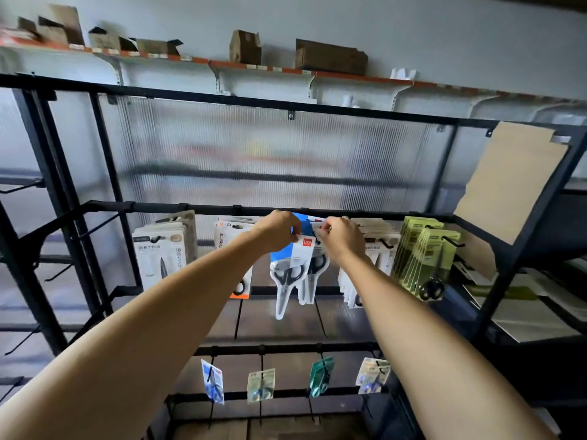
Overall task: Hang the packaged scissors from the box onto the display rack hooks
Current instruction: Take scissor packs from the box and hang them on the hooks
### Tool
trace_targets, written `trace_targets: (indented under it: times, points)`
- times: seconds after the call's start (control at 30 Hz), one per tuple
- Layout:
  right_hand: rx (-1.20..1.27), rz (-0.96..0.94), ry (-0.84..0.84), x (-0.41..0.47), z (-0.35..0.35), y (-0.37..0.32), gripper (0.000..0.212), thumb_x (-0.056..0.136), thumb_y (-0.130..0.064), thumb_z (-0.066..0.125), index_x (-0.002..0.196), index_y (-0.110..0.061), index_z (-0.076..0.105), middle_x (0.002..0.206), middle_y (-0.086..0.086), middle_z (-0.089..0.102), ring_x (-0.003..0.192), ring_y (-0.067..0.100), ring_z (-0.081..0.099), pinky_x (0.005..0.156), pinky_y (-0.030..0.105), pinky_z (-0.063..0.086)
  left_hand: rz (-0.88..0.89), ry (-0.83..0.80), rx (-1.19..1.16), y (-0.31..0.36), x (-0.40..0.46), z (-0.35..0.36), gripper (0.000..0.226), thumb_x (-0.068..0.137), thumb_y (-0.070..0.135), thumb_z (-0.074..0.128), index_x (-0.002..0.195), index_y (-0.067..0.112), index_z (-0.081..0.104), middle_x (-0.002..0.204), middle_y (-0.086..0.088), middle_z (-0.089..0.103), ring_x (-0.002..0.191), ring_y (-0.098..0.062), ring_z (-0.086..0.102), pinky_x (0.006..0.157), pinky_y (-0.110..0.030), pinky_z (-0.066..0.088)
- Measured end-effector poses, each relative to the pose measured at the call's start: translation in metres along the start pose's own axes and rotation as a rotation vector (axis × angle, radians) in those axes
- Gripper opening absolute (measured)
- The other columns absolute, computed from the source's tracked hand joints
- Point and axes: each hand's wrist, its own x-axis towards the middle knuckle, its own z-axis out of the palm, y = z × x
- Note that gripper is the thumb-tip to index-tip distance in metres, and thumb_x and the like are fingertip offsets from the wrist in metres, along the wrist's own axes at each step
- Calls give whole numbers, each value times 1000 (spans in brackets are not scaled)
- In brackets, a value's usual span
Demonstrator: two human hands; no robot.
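Note:
A packaged pair of black-handled scissors (290, 274) with a blue and white card hangs at the middle of the black display rack (222, 208). My left hand (279, 231) pinches the card's top left corner. My right hand (341, 238) pinches the top of the packs just to the right, up by the rail. The hook there is hidden behind my fingers. More packs of the same kind hang right behind the front one. The box is not in view.
Other rows of packaged scissors hang left (162, 249) and right: white packs (378, 249) and green packs (425, 255). A lower rail carries several small packs (261, 385). Cardboard (508, 182) leans at the right. A high shelf holds brown boxes (330, 57).

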Motion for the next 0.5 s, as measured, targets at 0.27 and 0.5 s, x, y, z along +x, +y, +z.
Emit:
trace_targets:
  times: [0.27, 0.5]
  points:
    - [-12, 28, 9, 14, 14, -2, 8, 89, -4, 52, 91, -12, 51, 87, 5, 60, 76, 24, 57, 59, 33, 43, 73, -11, -20, 5, -7, -13, 12, 90, 19, 66, 101, 16, 70, 102, -5, 66, 86, -23, 60, 78, -33, 51]
    - [29, 42, -81, 6, -1, 12, 13, 88, 0, 46, 93, -11, 51, 85, 4, 57, 72, 20, 52, 51, 30, 32, 66, -99, -158, 6, -14, -16, 13, 91, 13, 66, 104, 12, 68, 96, -6, 59, 74, -22, 59, 56, -26, 55]
